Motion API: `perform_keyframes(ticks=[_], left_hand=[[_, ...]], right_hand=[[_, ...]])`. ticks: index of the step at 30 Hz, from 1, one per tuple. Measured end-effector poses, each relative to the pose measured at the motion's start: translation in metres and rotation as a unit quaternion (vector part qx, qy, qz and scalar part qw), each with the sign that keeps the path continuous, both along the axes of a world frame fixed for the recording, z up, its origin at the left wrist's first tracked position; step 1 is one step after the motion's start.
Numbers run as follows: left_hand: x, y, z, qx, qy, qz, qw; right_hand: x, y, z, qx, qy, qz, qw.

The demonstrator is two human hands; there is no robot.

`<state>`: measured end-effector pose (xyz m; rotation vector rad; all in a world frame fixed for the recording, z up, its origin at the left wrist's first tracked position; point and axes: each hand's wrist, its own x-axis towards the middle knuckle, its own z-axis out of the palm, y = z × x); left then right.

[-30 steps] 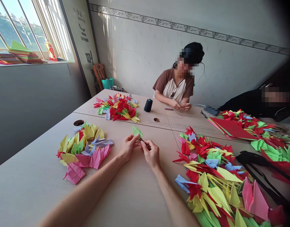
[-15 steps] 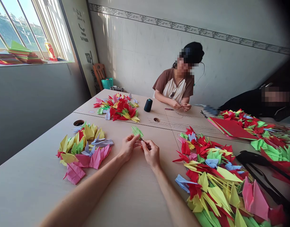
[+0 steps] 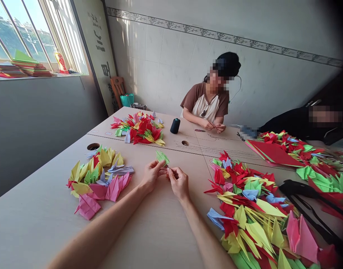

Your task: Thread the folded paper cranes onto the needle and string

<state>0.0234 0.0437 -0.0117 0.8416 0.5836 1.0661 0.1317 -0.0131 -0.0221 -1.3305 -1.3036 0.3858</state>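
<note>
Pinched in my left hand (image 3: 153, 172) is a green folded paper crane (image 3: 162, 157), its folded edges pointing away from me. My right hand (image 3: 179, 182) is closed close beside it, fingertips meeting near the crane's lower end. What the right fingers grip is too small to make out. A small reddish beaded-looking thing (image 3: 168, 176) shows between the hands, partly hidden by the right fingers. Left of my hands lies a ring-like group of folded paper cranes (image 3: 89, 173) in yellow, pink, green and lilac. A larger heap of paper cranes (image 3: 252, 201) spreads to the right.
Beyond my hands stand a dark thread spool (image 3: 175, 126) and another crane pile (image 3: 145, 127). Thin threads (image 3: 216, 149) run across the table (image 3: 149, 231). A co-worker (image 3: 207, 101) sits opposite, hands together. Red paper sheets (image 3: 274, 153) and a black strap (image 3: 300, 194) lie right.
Almost nothing differs. My hands hold the green paper crane in the same spot, with only a slight shift of the view. The co-worker's fingers have moved slightly.
</note>
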Motion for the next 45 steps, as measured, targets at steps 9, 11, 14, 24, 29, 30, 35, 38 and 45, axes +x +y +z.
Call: perform_keyframes(ticks=[9,11,14,24,29,30,35,38,45], left_hand=[[-0.001,0.001,0.002,-0.006,0.008,0.017,1.0],[-0.001,0.0,0.001,0.01,0.02,0.008,1.0],[-0.001,-0.002,0.001,0.045,0.039,-0.014,0.998],[-0.002,-0.008,0.007,0.042,0.079,-0.078,0.993],[-0.003,-0.009,0.01,0.036,0.064,-0.101,0.992],[-0.003,-0.009,0.01,0.038,0.062,-0.102,0.992],[0.0,-0.007,0.006,0.016,0.038,-0.076,0.996],[0.001,-0.003,0.002,0.006,0.013,-0.056,0.998],[-0.002,0.004,0.0,-0.026,-0.029,-0.027,0.999]], right_hand=[[-0.001,0.0,0.002,0.007,0.08,-0.01,0.997],[0.0,0.002,0.003,0.01,0.124,-0.017,0.992],[0.0,0.004,0.003,0.015,0.16,-0.015,0.987],[0.001,0.003,-0.008,0.067,-0.002,-0.117,0.991],[0.0,0.002,-0.006,0.086,-0.069,-0.087,0.99],[-0.001,0.002,-0.006,0.086,-0.074,-0.071,0.991],[-0.003,0.003,-0.007,0.086,-0.082,-0.049,0.992],[-0.004,0.002,-0.006,0.087,-0.074,-0.047,0.992],[-0.003,-0.001,-0.002,0.056,-0.019,-0.042,0.997]])
